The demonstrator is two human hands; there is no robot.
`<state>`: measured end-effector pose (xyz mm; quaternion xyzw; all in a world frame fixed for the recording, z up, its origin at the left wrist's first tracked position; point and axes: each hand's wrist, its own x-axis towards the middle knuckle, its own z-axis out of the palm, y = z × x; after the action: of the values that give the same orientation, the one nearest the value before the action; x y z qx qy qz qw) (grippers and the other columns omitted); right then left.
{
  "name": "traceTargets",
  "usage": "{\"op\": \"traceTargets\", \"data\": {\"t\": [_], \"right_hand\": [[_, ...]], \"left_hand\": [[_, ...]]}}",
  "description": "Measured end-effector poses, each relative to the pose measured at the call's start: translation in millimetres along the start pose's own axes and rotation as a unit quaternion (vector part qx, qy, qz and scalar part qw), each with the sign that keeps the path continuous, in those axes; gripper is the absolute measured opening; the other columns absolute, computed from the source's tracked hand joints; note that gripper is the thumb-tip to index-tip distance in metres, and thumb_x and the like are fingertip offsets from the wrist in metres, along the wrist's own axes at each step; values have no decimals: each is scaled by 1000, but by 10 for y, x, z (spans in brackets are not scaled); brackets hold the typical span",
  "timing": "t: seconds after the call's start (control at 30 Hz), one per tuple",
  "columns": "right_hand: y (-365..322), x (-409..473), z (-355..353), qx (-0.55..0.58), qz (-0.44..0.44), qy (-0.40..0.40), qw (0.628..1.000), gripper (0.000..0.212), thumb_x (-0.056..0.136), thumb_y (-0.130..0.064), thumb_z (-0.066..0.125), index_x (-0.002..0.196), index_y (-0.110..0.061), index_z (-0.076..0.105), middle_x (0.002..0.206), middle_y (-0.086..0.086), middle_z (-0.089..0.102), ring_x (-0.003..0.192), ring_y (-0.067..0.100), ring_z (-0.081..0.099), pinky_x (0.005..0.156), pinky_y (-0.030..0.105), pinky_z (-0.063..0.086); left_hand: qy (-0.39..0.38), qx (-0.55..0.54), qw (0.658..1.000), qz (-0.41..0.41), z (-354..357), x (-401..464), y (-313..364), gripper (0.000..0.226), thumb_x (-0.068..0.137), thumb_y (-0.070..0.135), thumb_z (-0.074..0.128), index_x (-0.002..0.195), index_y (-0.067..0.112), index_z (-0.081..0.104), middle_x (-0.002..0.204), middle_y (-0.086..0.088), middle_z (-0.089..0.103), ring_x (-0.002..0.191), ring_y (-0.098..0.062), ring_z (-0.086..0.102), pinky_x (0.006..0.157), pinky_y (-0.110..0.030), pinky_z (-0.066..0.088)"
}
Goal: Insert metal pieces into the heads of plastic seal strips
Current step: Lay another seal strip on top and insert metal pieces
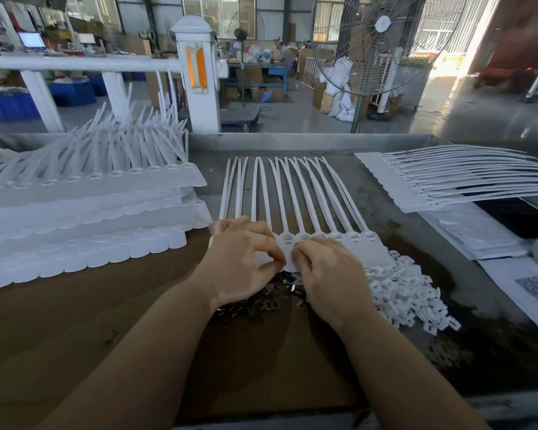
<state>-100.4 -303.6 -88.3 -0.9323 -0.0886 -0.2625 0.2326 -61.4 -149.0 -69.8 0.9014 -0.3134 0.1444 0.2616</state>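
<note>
A joined row of white plastic seal strips point(302, 200) lies flat mid-table, tails pointing away, heads near my hands. My left hand point(246, 259) rests on the row's left heads, thumb and forefinger pinched together over the flat tags. My right hand point(326, 271) sits beside it, fingers curled at a head near the middle; whatever it pinches is hidden. Under both hands lies a heap of small dark metal pieces point(261, 302). A pile of small white plastic caps point(407, 290) spreads to the right.
Stacks of seal strip rows point(84, 212) fill the left of the table, tails sticking up. Another row point(454, 181) lies at the far right on paper sheets point(479, 231). A standing fan point(379, 45) and a white post point(199, 72) stand beyond the table's metal rim.
</note>
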Motion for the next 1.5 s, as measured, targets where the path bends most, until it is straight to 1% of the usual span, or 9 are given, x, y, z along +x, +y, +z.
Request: {"op": "traceTargets", "data": {"t": [0.17, 0.33, 0.43, 0.63, 0.8, 0.97, 1.13, 1.33, 1.5], "right_hand": [[7, 4, 11, 9, 8, 4, 1000, 19, 90, -9, 54, 74, -6, 63, 76, 3, 62, 74, 20, 53, 72, 28, 41], [23, 8, 17, 6, 5, 4, 1000, 19, 89, -8, 54, 72, -6, 62, 74, 4, 61, 73, 20, 53, 70, 24, 37], [25, 11, 22, 2, 1, -1, 1000, 19, 89, -9, 54, 72, -7, 62, 75, 4, 61, 74, 20, 53, 71, 26, 39], [22, 9, 26, 1, 3, 9, 1000, 19, 88, -7, 55, 69, -7, 61, 72, 3, 60, 71, 19, 52, 68, 24, 36], [25, 7, 26, 16, 4, 4, 1000, 19, 88, -8, 54, 71, -7, 62, 74, 3, 61, 74, 20, 52, 70, 28, 40], [19, 2, 21, 13, -1, 5, 1000, 18, 88, -8, 53, 72, -8, 63, 76, 3, 62, 75, 19, 54, 71, 28, 42], [28, -3, 15, 12, 0, 3, 1000, 20, 89, -9, 52, 73, -7, 63, 76, 3, 61, 75, 18, 53, 71, 27, 40], [40, 0, 19, 16, 6, 5, 1000, 21, 89, -10, 53, 70, -8, 60, 73, 2, 60, 73, 17, 50, 68, 24, 37], [37, 9, 24, 13, 6, 11, 1000, 20, 87, -7, 54, 67, -8, 60, 70, 1, 59, 70, 17, 51, 64, 19, 32]], "left_hand": [[-85, 5, 996, 23, 33, -7, 17, 6, 81, 38, 68, 85, 37, 72, 83, 24, 48, 93, -1, 41, 90, -27, 20], [-96, -4, 995, 20, 62, 6, 17, 11, 83, 39, 65, 90, 36, 74, 84, 21, 48, 94, -4, 41, 93, -28, 21], [-101, -5, 995, 20, 73, 10, 17, 12, 84, 38, 64, 91, 34, 74, 85, 20, 47, 94, -5, 41, 93, -27, 21], [-103, -21, 994, 28, 73, 7, 10, 14, 86, 35, 63, 95, 32, 74, 86, 19, 48, 94, -4, 44, 95, -31, 28], [-124, -50, 990, 48, 74, 1, 17, 17, 84, 38, 66, 100, 36, 73, 84, 23, 45, 88, 8, 38, 91, -29, 31], [-123, -83, 988, 38, 79, -7, 22, 18, 77, 40, 72, 94, 34, 74, 82, 26, 45, 89, 11, 39, 87, -25, 29], [-117, -90, 989, 20, 90, -2, 44, 12, 80, 31, 72, 90, 27, 77, 82, 23, 49, 89, -1, 45, 92, -30, 36], [-120, -145, 982, 2, 48, -15, 35, 9, 79, 23, 74, 87, 24, 76, 83, 17, 53, 87, -1, 48, 77, -14, 40], [-137, -129, 982, 3, 47, -12, 37, 18, 71, 37, 78, 86, 29, 75, 89, 14, 56, 89, -2, 49, 81, -19, 40]]}}
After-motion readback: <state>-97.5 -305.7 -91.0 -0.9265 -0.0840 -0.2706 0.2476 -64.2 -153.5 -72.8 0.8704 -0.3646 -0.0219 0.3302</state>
